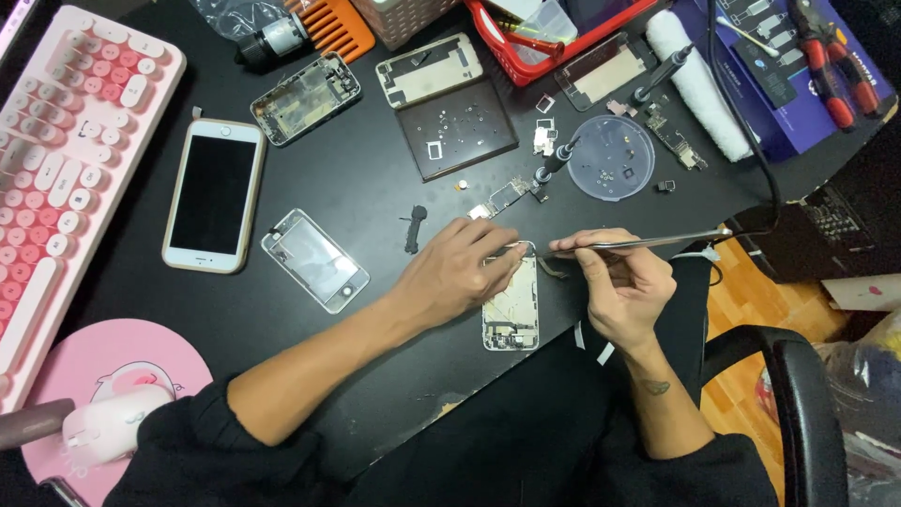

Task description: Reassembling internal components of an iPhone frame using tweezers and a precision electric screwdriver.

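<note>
**Phone repair on a black desk**

Left hand (458, 268) presses down the opened phone frame (511, 300) near the desk's (375, 188) front edge; right hand (619, 282) pinches tweezers (638, 243) shut-fingered. Left sit a white phone (214, 194) and pink keyboard (66, 160); far, a red basket (526, 56).

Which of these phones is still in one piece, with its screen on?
The white and gold phone beside the pink keyboard. Its dark screen is fitted; the others are opened shells or loose parts.

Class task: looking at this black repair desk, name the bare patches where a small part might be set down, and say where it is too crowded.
Bare desk lies between the white smartphone and the dark square screw mat, and below the loose clear screen panel, beside the left hand. It is crowded around the round clear parts dish and red basket.
</note>
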